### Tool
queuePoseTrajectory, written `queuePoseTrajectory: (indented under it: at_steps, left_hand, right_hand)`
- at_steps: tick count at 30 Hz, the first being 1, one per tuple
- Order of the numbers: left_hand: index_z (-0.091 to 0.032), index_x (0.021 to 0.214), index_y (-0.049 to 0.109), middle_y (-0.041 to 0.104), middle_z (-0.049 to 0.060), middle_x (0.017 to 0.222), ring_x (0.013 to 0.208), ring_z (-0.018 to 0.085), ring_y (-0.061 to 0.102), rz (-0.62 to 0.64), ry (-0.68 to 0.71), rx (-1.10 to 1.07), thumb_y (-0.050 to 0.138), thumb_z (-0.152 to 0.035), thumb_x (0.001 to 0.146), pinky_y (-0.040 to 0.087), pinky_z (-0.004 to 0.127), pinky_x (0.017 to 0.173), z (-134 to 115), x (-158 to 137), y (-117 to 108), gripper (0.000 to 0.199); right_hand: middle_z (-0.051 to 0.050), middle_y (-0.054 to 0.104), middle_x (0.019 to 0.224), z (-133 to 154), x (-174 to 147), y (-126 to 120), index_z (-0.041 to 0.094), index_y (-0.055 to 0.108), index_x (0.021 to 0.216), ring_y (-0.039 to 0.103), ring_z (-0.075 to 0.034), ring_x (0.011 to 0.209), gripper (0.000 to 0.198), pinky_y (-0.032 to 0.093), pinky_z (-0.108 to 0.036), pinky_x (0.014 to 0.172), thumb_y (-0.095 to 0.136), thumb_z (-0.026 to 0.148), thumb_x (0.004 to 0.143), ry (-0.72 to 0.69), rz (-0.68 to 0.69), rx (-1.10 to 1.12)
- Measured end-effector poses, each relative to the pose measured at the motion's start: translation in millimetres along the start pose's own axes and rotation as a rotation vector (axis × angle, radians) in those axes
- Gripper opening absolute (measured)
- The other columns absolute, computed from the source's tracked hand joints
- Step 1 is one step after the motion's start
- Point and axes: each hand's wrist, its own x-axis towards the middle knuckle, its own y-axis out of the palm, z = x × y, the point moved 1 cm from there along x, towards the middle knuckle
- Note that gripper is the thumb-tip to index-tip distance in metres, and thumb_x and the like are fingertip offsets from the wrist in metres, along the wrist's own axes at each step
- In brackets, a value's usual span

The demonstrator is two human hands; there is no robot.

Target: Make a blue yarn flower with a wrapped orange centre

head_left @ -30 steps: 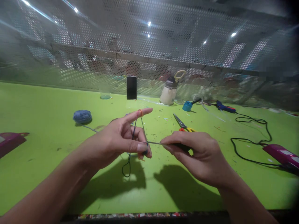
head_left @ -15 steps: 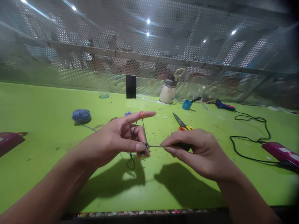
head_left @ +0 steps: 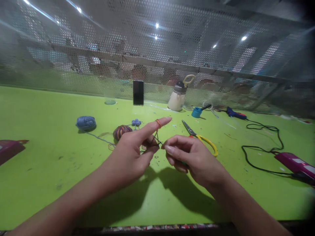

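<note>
My left hand (head_left: 136,149) is closed, its thumb pinching dark yarn (head_left: 157,135) against the fingers. The index finger points out to the right, with orange-red strand wound around it and the dark yarn running down from it. Close beside, my right hand (head_left: 190,154) is closed in a pinch on a thin crochet hook (head_left: 160,143), whose tip meets the yarn at the left fingertips. Most of the hook is hidden by the hand. Behind my left hand lie a multicoloured yarn ball (head_left: 121,132) and a small blue crocheted piece (head_left: 136,122).
A blue yarn ball (head_left: 85,123) lies left on the green table (head_left: 49,183). Scissors (head_left: 209,145) lie just behind my right hand. Farther back stand a phone (head_left: 138,93), bottle (head_left: 176,98) and blue cup-like holder (head_left: 196,112). A glue gun (head_left: 236,113) and black cable are right.
My hands have come closer together, and the hook's shaft no longer shows between them. My left hand has tilted and moved slightly right, uncovering the multicoloured ball and blue piece.
</note>
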Motion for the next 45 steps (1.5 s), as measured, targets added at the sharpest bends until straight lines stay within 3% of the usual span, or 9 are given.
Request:
queuePoseTrajectory:
  at_steps: [6, 11, 18, 23, 29, 32, 36, 40, 45]
  left_hand:
    - [-0.023, 0.141, 0.049, 0.063, -0.001, 0.081, 0.079, 0.015, 0.060, -0.196, -0.114, -0.238, 0.069, -0.015, 0.083, 0.048, 0.029, 0.077, -3.7, 1.3, 5.2, 0.062]
    - [-0.015, 0.132, 0.057, 0.065, -0.002, 0.071, 0.069, 0.014, 0.063, -0.094, -0.354, -0.717, 0.079, -0.014, 0.072, 0.050, 0.027, 0.072, -7.9, 7.0, -3.2, 0.065]
    - [-0.018, 0.126, 0.064, 0.066, -0.001, 0.074, 0.072, 0.015, 0.068, -0.011, -0.373, -0.920, 0.080, -0.009, 0.070, 0.052, 0.024, 0.070, -5.6, 7.2, -14.0, 0.059]
    - [-0.020, 0.118, 0.071, 0.066, -0.001, 0.075, 0.072, 0.014, 0.068, 0.052, -0.359, -0.935, 0.078, -0.009, 0.071, 0.051, 0.021, 0.068, -1.5, 7.1, -19.4, 0.048]
    - [-0.016, 0.071, 0.075, 0.068, 0.000, 0.071, 0.073, 0.013, 0.067, 0.039, -0.400, -0.855, 0.075, -0.007, 0.069, 0.049, 0.022, 0.072, 2.3, 8.4, -15.0, 0.009]
    - [-0.014, 0.056, 0.064, 0.065, -0.001, 0.067, 0.076, 0.013, 0.068, 0.039, -0.402, -0.850, 0.075, -0.007, 0.068, 0.047, 0.023, 0.077, 5.4, 9.1, -8.6, 0.018]
    - [-0.015, 0.070, 0.059, 0.065, -0.002, 0.064, 0.072, 0.018, 0.070, 0.085, -0.494, -0.772, 0.078, -0.007, 0.065, 0.046, 0.028, 0.070, 11.3, 11.1, -2.9, 0.022]
    - [-0.019, 0.115, 0.060, 0.068, -0.002, 0.067, 0.071, 0.019, 0.069, 0.132, -0.488, -0.733, 0.079, -0.008, 0.068, 0.047, 0.030, 0.070, 15.7, 13.2, -1.2, 0.052]
    - [-0.017, 0.108, 0.066, 0.065, -0.002, 0.069, 0.075, 0.017, 0.069, 0.022, -0.440, -0.761, 0.078, -0.009, 0.071, 0.046, 0.027, 0.067, 22.6, 14.1, 2.4, 0.040]
  right_hand:
    - [0.004, 0.059, 0.060, -7.6, 0.6, 12.0, 0.016, 0.065, 0.086, 0.042, -0.003, 0.042, 0.014, 0.031, -0.017, 0.041, 0.070, 0.029, 0.086, -0.109, -0.098, 0.163]
    - [0.002, 0.060, 0.063, -4.2, -4.4, 8.6, 0.018, 0.068, 0.087, 0.050, -0.008, 0.049, 0.006, 0.039, -0.021, 0.043, 0.065, 0.023, 0.088, -0.436, -0.256, -0.276]
    - [-0.002, 0.069, 0.073, 9.5, -8.6, -6.1, 0.017, 0.067, 0.092, 0.060, -0.012, 0.061, 0.011, 0.045, -0.025, 0.054, 0.061, 0.008, 0.088, -0.827, -0.236, -0.919]
    - [-0.002, 0.071, 0.077, 15.7, -13.8, -10.4, 0.018, 0.068, 0.092, 0.061, -0.011, 0.063, 0.014, 0.045, -0.024, 0.055, 0.061, 0.007, 0.088, -0.789, -0.174, -0.875]
    - [0.004, 0.060, 0.059, 7.8, -7.5, -8.1, 0.020, 0.070, 0.086, 0.046, -0.006, 0.046, 0.003, 0.035, -0.018, 0.040, 0.067, 0.018, 0.087, -0.431, -0.018, -0.277]
    - [0.004, 0.058, 0.057, 1.8, 0.8, -8.8, 0.018, 0.069, 0.087, 0.043, -0.006, 0.042, 0.007, 0.032, -0.018, 0.037, 0.068, 0.026, 0.086, -0.326, -0.084, -0.157]
    - [0.001, 0.061, 0.061, -0.2, 6.5, -12.0, 0.016, 0.068, 0.084, 0.048, -0.008, 0.047, 0.007, 0.039, -0.021, 0.043, 0.066, 0.022, 0.086, -0.437, -0.211, -0.463]
    - [-0.003, 0.068, 0.073, -0.3, 7.7, -14.7, 0.017, 0.069, 0.087, 0.057, -0.012, 0.060, 0.007, 0.045, -0.025, 0.055, 0.063, 0.018, 0.087, -0.615, -0.267, -0.724]
    - [0.002, 0.059, 0.060, -6.1, 15.0, -17.1, 0.016, 0.066, 0.085, 0.047, -0.008, 0.044, 0.014, 0.037, -0.022, 0.041, 0.067, 0.030, 0.085, -0.366, -0.209, -0.352]
